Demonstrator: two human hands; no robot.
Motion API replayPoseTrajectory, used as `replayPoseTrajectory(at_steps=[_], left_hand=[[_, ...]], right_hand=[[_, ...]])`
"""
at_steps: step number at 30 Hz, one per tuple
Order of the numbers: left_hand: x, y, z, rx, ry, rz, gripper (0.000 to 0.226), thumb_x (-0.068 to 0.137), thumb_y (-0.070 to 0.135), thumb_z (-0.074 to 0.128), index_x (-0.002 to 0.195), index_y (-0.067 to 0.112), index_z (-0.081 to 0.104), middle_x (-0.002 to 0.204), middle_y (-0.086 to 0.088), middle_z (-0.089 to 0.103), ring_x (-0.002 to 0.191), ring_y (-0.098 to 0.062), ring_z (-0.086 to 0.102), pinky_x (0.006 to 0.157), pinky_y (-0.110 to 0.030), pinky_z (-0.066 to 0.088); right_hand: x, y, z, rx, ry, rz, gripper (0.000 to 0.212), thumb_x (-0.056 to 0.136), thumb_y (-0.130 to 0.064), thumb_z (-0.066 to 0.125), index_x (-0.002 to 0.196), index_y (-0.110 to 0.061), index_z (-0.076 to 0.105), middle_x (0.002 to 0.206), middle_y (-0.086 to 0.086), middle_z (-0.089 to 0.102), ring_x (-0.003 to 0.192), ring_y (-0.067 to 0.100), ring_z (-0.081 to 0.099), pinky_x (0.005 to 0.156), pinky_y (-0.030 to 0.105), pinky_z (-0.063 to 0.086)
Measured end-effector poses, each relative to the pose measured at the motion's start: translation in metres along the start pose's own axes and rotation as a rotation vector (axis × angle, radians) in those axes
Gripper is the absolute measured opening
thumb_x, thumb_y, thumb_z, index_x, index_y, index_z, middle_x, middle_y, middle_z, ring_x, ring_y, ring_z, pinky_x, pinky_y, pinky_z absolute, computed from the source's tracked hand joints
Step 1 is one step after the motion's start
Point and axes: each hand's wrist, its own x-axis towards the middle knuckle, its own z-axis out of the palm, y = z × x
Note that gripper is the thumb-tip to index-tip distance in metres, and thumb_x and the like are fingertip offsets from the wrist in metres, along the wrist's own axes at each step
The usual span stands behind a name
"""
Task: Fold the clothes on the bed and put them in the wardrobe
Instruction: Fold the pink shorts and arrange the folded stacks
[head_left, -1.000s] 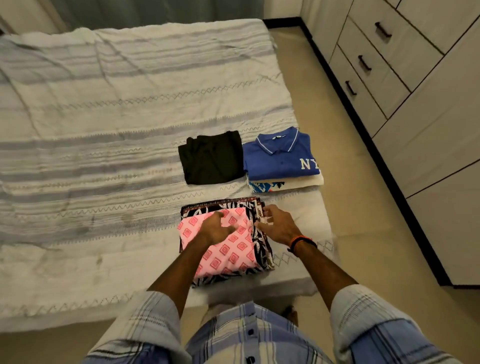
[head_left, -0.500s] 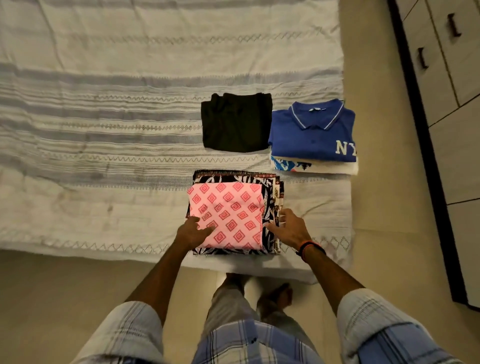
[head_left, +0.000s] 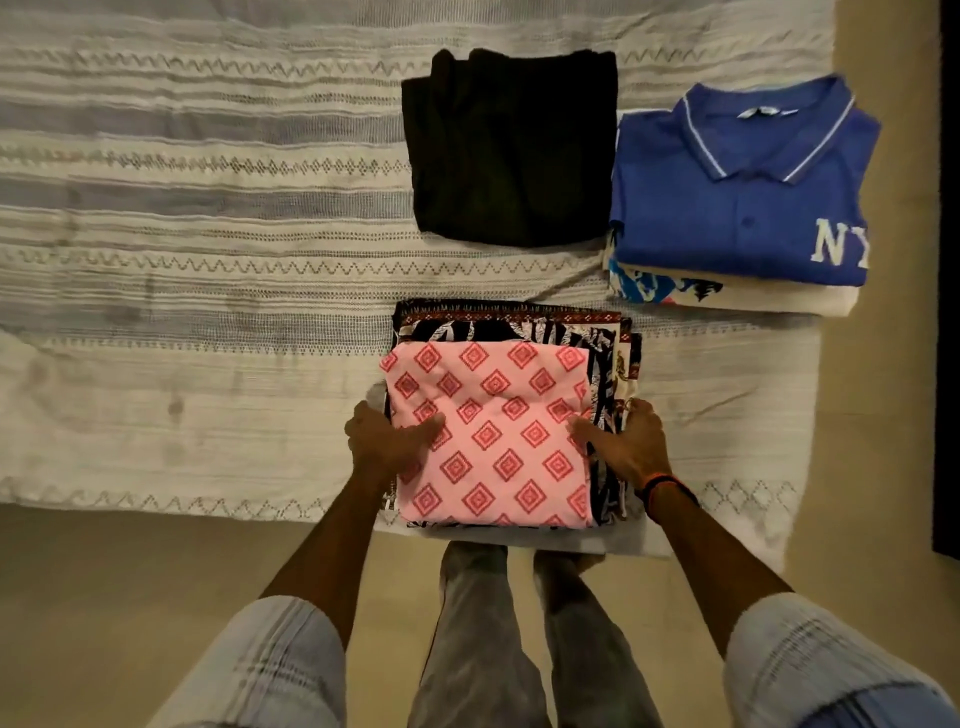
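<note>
Now both hands, left (head_left: 384, 441) and right (head_left: 631, 441), grip the folded stack (head_left: 498, 431)

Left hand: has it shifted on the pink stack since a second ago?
Yes. The left hand slid from the top of the pink garment to its left edge, toward the bed's near edge.

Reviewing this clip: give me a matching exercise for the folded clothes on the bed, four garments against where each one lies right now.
Things:
1. pink diamond-print garment
2. black garment
3. blue polo shirt
4. black-and-white patterned garment

Places:
A. alone on the bedspread, left of the polo
B. top of the near stack, between the left hand and right hand
C. directly under the pink piece
D. top of the far right stack

Pairs: 1-B, 2-A, 3-D, 4-C
</note>
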Motion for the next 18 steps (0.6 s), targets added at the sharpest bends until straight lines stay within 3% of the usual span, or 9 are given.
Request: replayPoseTrajectory(at_steps=[2,5,7,10,12,14,18], left_hand=[[0.004,-0.005,-0.003,0.001,0.011,-0.059,0.119,0.02,0.094,0.069,0.112,0.019,0.06,0.107,-0.001,0.068,0.1,-0.024,0.068,0.078,-0.047,0.06],[-0.027,0.026,-0.024,-0.172,-0.029,-0.031,0.081,0.042,0.06,0.092,0.103,0.014,0.065,0.099,0.0,0.073,0.087,-0.019,0.073,0.071,-0.043,0.062],[-0.031,0.033,-0.03,-0.267,-0.101,-0.066,0.078,0.044,0.05,0.096,0.104,0.01,0.067,0.097,-0.004,0.075,0.082,-0.02,0.075,0.071,-0.044,0.062],[-0.038,0.046,-0.027,-0.349,-0.225,-0.074,0.065,0.053,0.042,0.093,0.105,0.011,0.068,0.095,-0.004,0.076,0.083,-0.022,0.075,0.073,-0.044,0.061],[-0.047,0.056,-0.018,-0.364,-0.283,-0.083,0.051,0.063,0.036,0.09,0.105,0.017,0.067,0.093,-0.001,0.077,0.081,-0.02,0.075,0.065,-0.037,0.06],[-0.053,0.064,-0.01,-0.424,-0.344,-0.083,0.047,0.07,0.029,0.086,0.109,0.017,0.064,0.094,-0.002,0.077,0.08,-0.02,0.075,0.059,-0.032,0.058],[-0.057,0.072,0.002,-0.535,-0.414,-0.1,0.045,0.074,0.027,0.083,0.113,0.017,0.062,0.099,-0.006,0.076,0.084,-0.022,0.075,0.061,-0.033,0.059]], right_hand=[[0.008,0.0,0.008,0.029,0.015,0.045,0.118,0.061,-0.057,0.086,0.149,-0.004,0.028,0.15,0.018,0.035,0.134,0.037,0.041,0.107,0.048,0.042],[0.017,-0.002,0.014,0.117,0.002,0.113,0.117,0.057,-0.054,0.088,0.145,-0.006,0.027,0.144,0.017,0.045,0.127,0.037,0.049,0.104,0.049,0.045],[0.019,-0.003,0.017,0.196,-0.044,0.15,0.111,0.061,-0.049,0.089,0.143,-0.008,0.026,0.139,0.016,0.051,0.121,0.036,0.055,0.099,0.048,0.048],[0.018,-0.004,0.025,0.23,-0.116,0.149,0.125,0.04,-0.069,0.088,0.141,-0.015,0.039,0.132,0.011,0.062,0.109,0.03,0.065,0.093,0.051,0.054],[0.021,0.005,0.031,0.238,-0.153,0.094,0.124,0.029,-0.078,0.084,0.135,-0.025,0.049,0.124,0.005,0.068,0.101,0.025,0.07,0.088,0.053,0.057],[0.02,0.005,0.03,0.249,-0.163,0.058,0.11,0.036,-0.074,0.086,0.131,-0.029,0.053,0.119,0.001,0.07,0.099,0.023,0.07,0.088,0.052,0.057],[0.017,0.004,0.026,0.277,-0.198,-0.016,0.081,0.061,-0.055,0.087,0.13,-0.031,0.054,0.118,-0.003,0.07,0.099,0.017,0.069,0.09,0.047,0.056]])
